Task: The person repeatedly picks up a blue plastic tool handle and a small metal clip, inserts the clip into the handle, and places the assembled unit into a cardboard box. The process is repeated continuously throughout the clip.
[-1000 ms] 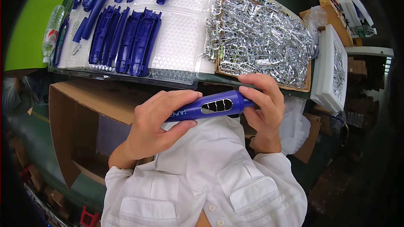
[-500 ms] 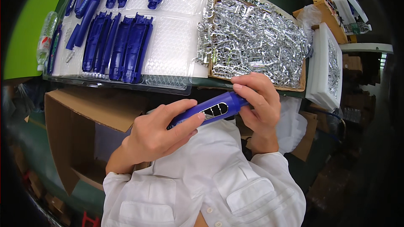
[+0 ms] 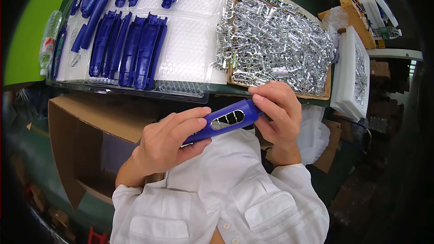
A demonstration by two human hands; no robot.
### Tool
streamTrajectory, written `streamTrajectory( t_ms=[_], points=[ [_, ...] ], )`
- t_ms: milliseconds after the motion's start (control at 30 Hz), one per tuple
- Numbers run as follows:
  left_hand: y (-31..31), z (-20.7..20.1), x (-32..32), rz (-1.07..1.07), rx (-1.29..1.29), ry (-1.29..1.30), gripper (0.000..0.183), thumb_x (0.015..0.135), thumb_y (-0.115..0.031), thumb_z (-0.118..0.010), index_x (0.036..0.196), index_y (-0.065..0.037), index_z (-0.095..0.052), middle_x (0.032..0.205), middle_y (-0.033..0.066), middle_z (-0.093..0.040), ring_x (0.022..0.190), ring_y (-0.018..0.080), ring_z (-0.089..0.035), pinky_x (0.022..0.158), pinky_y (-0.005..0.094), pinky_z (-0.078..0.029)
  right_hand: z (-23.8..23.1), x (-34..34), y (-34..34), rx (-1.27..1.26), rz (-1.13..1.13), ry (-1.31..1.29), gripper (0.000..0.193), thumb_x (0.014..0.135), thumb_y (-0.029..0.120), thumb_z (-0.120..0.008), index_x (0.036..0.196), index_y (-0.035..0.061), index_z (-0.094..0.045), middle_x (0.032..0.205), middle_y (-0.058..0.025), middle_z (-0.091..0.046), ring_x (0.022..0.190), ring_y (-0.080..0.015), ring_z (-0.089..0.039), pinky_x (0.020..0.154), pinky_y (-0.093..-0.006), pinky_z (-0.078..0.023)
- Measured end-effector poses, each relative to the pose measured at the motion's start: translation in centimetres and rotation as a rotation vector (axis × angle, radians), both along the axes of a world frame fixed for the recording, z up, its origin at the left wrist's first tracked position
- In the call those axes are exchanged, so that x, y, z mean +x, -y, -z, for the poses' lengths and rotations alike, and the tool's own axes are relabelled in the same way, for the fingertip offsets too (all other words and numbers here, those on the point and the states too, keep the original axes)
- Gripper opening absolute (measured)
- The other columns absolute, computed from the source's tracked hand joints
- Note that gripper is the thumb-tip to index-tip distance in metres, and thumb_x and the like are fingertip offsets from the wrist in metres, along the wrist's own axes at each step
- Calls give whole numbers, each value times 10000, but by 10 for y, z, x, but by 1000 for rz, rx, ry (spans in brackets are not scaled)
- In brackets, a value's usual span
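Note:
A blue plastic handle housing (image 3: 206,132) is held slantwise in front of my chest, its right end a little higher. On its upper face sits a glossy black oval panel (image 3: 228,119) with a silver rim and cross bars. My left hand (image 3: 165,142) wraps round the lower left end, fingers over the top and thumb beneath. At the narrower right end, my right hand (image 3: 280,115) is closed, its fingertips on the tip and partly hiding it. Beyond, several blue half shells (image 3: 147,52) lie open side up on a clear plastic tray (image 3: 185,58).
A shallow cardboard box (image 3: 325,91) heaped with silver bent-metal clips (image 3: 280,40) stands at the table's right. White foam (image 3: 346,79) is beside it. An open carton (image 3: 68,153) sits below left. A plastic bottle (image 3: 49,45) lies by a green panel (image 3: 29,31).
My left fingers have drawn back off the black panel, so more of it shows. The housing stays in both hands, nearly in place. The view has shifted slightly.

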State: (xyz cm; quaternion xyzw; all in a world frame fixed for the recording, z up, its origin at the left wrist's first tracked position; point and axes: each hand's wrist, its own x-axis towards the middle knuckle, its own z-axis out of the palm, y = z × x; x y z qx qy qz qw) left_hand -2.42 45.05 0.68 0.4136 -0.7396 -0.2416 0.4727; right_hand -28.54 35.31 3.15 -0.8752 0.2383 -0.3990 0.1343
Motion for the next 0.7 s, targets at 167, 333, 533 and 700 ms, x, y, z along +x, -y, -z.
streamTrajectory(
  t_ms=[167,333,533,700],
  points=[
    [-1,-1,4,41,72,6,551,750,-48,-885,1214,-31,-588,1210,261,-712,977,350,-754,788,371,-632,-1,2,2,1,-95,37,438,666,-17,-768,1100,18,-726,1050,-167,-736,848,-303,-711,747,-399,-567],
    [-6,-9,49,-226,-74,-5,438,943,-211,-741,1291,7,-589,1278,232,-684,1119,291,-696,934,380,-569,-15,-17,25,47,325,29,311,789,-93,-732,1087,-3,-725,1020,-139,-736,862,-241,-704,778,-315,-554],
    [-75,35,174,-1116,-126,-432,288,1075,-87,-529,1329,37,-581,1206,116,-698,878,143,-621,771,274,-519,-45,-75,205,435,671,159,305,943,202,-738,1106,-55,-745,976,-69,-747,842,-110,-670,712,-258,-511],
    [-128,59,238,-1325,-4,-619,267,1073,-86,-550,1317,-1,-619,1165,70,-706,794,71,-581,709,215,-473,-9,-75,345,683,729,-17,278,919,258,-778,1066,22,-775,794,-12,-696,645,-61,-599,561,-221,-445]
  ],
)
